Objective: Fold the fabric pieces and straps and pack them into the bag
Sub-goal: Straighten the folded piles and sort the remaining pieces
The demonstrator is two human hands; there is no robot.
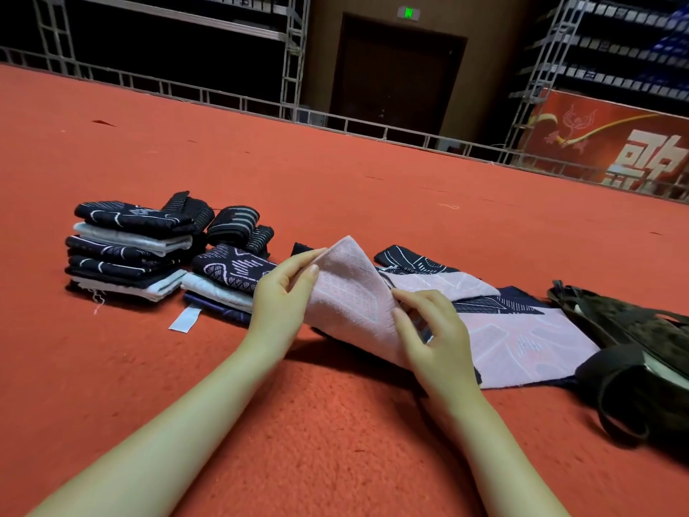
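A pink-backed, navy-patterned fabric piece is lifted off the red carpet in front of me. My left hand pinches its raised top corner. My right hand grips its lower right edge. More of the pink and navy fabric lies flat to the right, partly under the lifted piece. A dark bag with black straps lies at the right edge. Two stacks of folded fabric pieces and folded dark straps sit to the left.
A small pale blue tag lies on the red carpet in front of the nearer stack. A metal truss rail borders the carpet's far edge, with a dark door and a red banner behind.
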